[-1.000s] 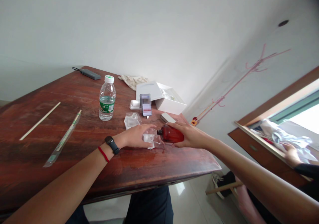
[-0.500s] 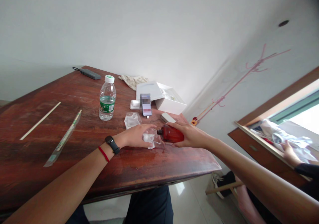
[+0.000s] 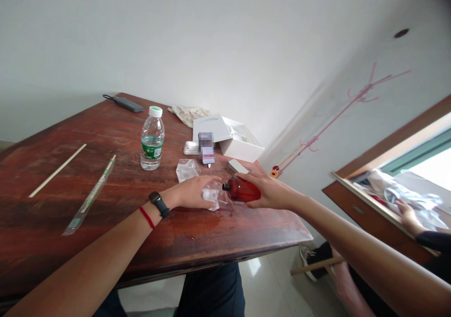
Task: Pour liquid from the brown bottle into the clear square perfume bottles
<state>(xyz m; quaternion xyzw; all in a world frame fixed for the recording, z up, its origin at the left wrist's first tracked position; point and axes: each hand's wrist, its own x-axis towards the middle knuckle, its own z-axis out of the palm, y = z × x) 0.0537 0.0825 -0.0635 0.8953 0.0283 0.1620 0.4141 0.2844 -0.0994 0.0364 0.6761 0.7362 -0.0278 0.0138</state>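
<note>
Along the left side of the worktop point(image 3: 105, 131) lies a bare thin stick point(image 3: 58, 170), slanting in line with the left edge. Just right of it, a wrapped chopstick point(image 3: 89, 197) in a clear sleeve lies at a like slant, its lower end toward the front edge. A grey bar point(image 3: 128, 104) with a dark loop rests by the far left corner. Next comes a water bottle point(image 3: 152, 143), upright, capped in white, partly filled, with a green label. A pale cloth point(image 3: 188, 115) lies at the back edge by the wall.

The left hand point(image 3: 192, 193), with a dark watch point(image 3: 159, 204) and a red cord point(image 3: 147, 218) on the wrist, is clasped around a clear plastic piece point(image 3: 210, 195), between the thumb and the other fingers, near the front edge. Behind the hand sits a clear tray point(image 3: 188, 169), then a white case point(image 3: 190, 148) and a phone point(image 3: 207, 155) just beside it. A white box point(image 3: 243, 145) stands at the back edge.

The red bottle point(image 3: 245, 190) is tipped on its side, its dark, uncapped neck pointing left toward the clear plastic piece; the right hand point(image 3: 271, 192) is clamped around its base end, left of the front right corner. A small pale block point(image 3: 237, 166) lies just behind it. A wet patch point(image 3: 195, 230) shines toward the front edge.
</note>
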